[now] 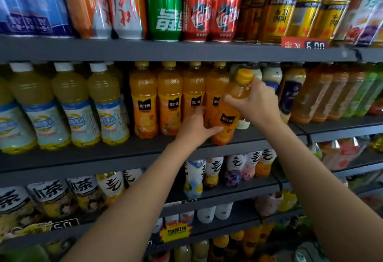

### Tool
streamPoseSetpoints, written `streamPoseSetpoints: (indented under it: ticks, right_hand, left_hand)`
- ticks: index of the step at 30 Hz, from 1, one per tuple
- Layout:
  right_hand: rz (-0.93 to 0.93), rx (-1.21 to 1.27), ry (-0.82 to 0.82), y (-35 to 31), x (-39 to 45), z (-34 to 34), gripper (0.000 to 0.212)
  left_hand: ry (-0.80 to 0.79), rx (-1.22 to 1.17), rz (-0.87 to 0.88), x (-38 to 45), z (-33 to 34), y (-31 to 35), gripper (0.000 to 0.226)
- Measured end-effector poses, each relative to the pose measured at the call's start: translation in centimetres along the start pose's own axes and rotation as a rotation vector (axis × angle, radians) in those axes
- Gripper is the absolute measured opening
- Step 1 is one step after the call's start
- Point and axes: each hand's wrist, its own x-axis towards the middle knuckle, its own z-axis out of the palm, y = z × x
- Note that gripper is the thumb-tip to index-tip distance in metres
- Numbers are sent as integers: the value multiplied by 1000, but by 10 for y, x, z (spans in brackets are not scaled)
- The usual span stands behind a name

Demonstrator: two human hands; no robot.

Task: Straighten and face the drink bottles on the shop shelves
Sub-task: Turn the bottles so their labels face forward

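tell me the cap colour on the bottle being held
Yellow cap on the orange juice bottle, clearest in the head view.

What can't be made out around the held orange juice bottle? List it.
Head view only:
- Orange juice bottle: base, hidden by left hand; neck, wrapped by right hand.
- White bottle behind it: only its bottom shows.
- Left hand's fingers: tips tucked behind the bottle.
- Price tag: first characters blurred.
- Blue cans: tops cut off by the frame edge.

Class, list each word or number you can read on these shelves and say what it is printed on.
"美汁源": black label of the held orange juice bottle and its row.
"5.00": price tag on the top shelf edge.
"茶": white tea bottles, lower left.
Can lettering, other price tags and the yellow promo sticker: too blurred.
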Motion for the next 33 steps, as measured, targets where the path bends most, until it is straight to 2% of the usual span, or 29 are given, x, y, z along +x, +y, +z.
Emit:
streamPoseSetpoints:
  ticks: [3,8,13,18,20,24,27,31,33]
  right_hand:
    - [5,64,19,7,17,21,54]
    - [23,132,-123,34,27,43,82]
    - [46,134,-154,47,29,53,75]
    - [55,169,-138,43,31,56,76]
    - [58,175,-172,45,34,52,74]
    - [128,258,-191,56,33,44,57]
    - [104,231,-162,61,29,41,54]
    - [88,266,-206,63,31,40,59]
    - [98,259,-216,63,33,39,59]
  left_hand:
    - [2,47,5,13,26,4,68]
    - [68,22,1,23,42,8,64]
    - [72,17,2,28,46,9,66]
    - [202,56,-25,22,42,1,74]
    - [179,18,-24,20,39,-2,76]
    - [198,34,-12,15,43,-5,59]
    - [269,25,-32,18,47,1,47]
    - [248,-90,-42,21,50,7,54]
    - [302,-59,-70,19,52,7,56]
